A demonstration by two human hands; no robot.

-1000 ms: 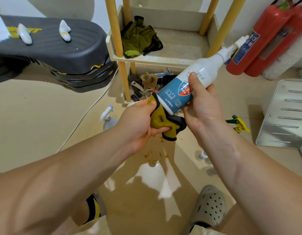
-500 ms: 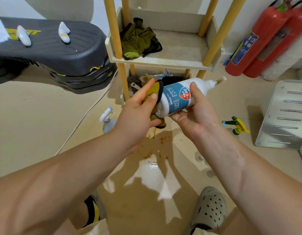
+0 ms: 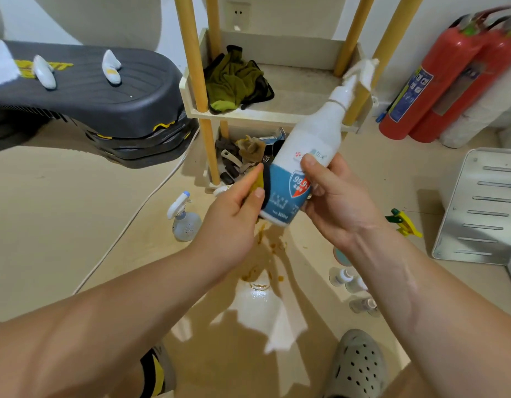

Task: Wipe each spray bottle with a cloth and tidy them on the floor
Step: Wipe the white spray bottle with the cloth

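Note:
My right hand (image 3: 339, 196) grips a white spray bottle (image 3: 309, 145) with a blue label, held tilted with its nozzle up and to the right. My left hand (image 3: 234, 216) holds a yellow and black cloth (image 3: 262, 182) pressed against the bottle's lower left side. A small clear spray bottle (image 3: 184, 218) with a white and blue head stands on the floor to the left. A green and yellow sprayer head (image 3: 403, 222) lies on the floor at the right. Several tiny bottles (image 3: 352, 285) sit beside my right forearm.
A wooden shelf (image 3: 277, 110) holds a green cloth (image 3: 234, 79) and, lower down, assorted clutter. Two red fire extinguishers (image 3: 449, 79) lean at the back right. A dark footrest-like platform (image 3: 84, 101) fills the left, a metal rack (image 3: 484, 208) the right. Orange stains and a wet patch (image 3: 263, 271) mark the floor.
The bottle has swung from lying nearly level to tilted with its nozzle upward. My left hand with the cloth has moved down along the bottle's side toward its base.

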